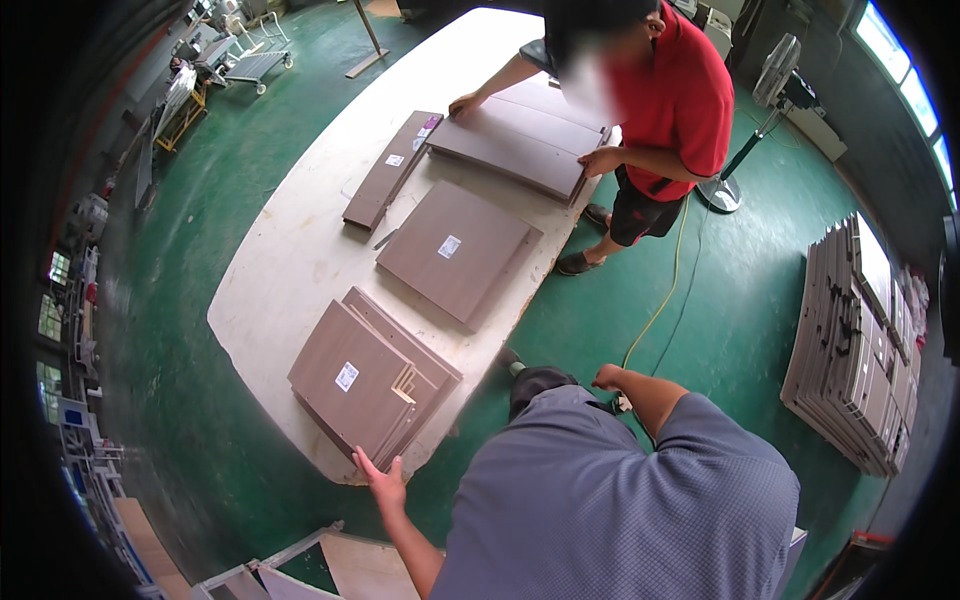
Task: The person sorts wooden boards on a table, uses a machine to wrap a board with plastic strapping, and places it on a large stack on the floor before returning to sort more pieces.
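Note:
My left hand (381, 485) reaches to the near corner of a stack of brown wood-grain panels (335, 400), its thumb and fingers spread at the edge. A white label (346, 377) is on the top panel, and several pale yellow strips (404, 384) lie at the stack's right side. Away from the table, beside my body, my right hand (607, 377) is closed; whether anything is in it cannot be made out. Farther up the table lies a squarish stack of brown panels (450, 245), also with a label.
Across the white table (270, 290), a person in a red shirt (690, 90) has both hands on another panel stack (520, 140). Narrow brown boards (392, 170) lie beside it. A standing fan (780, 90), a yellow cable (660, 310) and a tall panel pile (850, 350) are at right.

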`<state>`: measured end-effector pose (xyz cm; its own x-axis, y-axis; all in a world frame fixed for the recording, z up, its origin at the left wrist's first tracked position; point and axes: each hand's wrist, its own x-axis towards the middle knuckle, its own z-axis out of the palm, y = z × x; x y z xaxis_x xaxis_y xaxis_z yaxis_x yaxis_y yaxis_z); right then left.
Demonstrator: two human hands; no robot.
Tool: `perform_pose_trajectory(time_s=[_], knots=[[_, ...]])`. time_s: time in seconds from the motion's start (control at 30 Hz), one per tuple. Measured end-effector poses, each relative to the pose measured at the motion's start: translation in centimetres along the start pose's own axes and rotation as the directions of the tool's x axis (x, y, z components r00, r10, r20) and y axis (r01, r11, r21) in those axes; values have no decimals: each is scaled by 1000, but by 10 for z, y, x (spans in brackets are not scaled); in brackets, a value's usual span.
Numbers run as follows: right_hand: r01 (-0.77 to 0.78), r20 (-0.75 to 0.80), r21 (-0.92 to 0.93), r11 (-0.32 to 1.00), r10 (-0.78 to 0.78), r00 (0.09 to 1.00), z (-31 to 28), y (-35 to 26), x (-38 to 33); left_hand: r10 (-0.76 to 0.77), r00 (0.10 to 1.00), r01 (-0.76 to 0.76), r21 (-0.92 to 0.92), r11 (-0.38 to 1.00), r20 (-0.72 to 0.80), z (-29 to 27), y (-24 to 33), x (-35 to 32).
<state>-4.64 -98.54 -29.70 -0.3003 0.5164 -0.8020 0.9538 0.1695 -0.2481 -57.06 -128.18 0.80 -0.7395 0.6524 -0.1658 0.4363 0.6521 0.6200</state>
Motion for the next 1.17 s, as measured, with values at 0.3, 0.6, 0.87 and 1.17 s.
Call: perform_pose_trajectory(time_s=[0.3,0.6,0.87,1.17], knots=[[296,-17,-255,921,-310,951,-61,-13,27,-150,980,170,-163,972,131,28,-14,-48],[69,-273,-20,997,-71,959,-112,-95,14,-355,855,441,-170,881,379,39,-30,-91],[443,-804,-248,861,-438,402,-314,-286,33,-455,823,526,-154,836,341,43,3,-84],[817,-369,464,343,-763,530,-301,-513,176,-684,686,727,-210,654,247,65,32,-146]])
